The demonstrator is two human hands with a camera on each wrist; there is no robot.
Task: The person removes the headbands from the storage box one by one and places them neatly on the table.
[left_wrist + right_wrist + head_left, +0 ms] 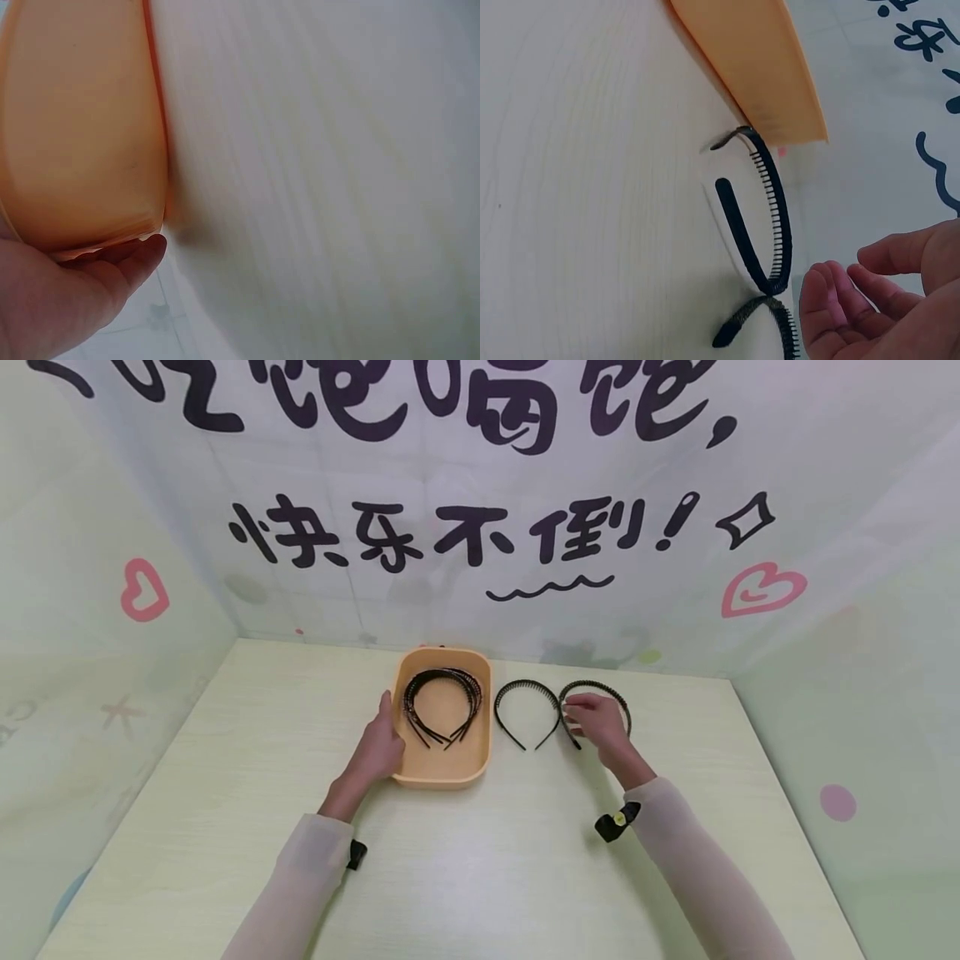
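Observation:
An orange plastic tray [442, 768] stands near the back of the table, with several black headbands [442, 672] bunched inside. My left hand [378, 747] grips its left side, and fingers press the outer wall in the left wrist view. Right of the tray lies one black toothed headband [527, 683]. Beside it, nearly touching, is a second black headband [624, 703], partly covered by my right hand [600, 722]. In the right wrist view, a gap shows between that hand's thumb and its loosely bent fingers, with nothing held there.
The pale wood-grain table [465, 868] meets a white printed backdrop [420, 602] just behind the tray and headbands. Side panels [847, 710] border it at left and right. A small black device [617, 822] is strapped at my right wrist.

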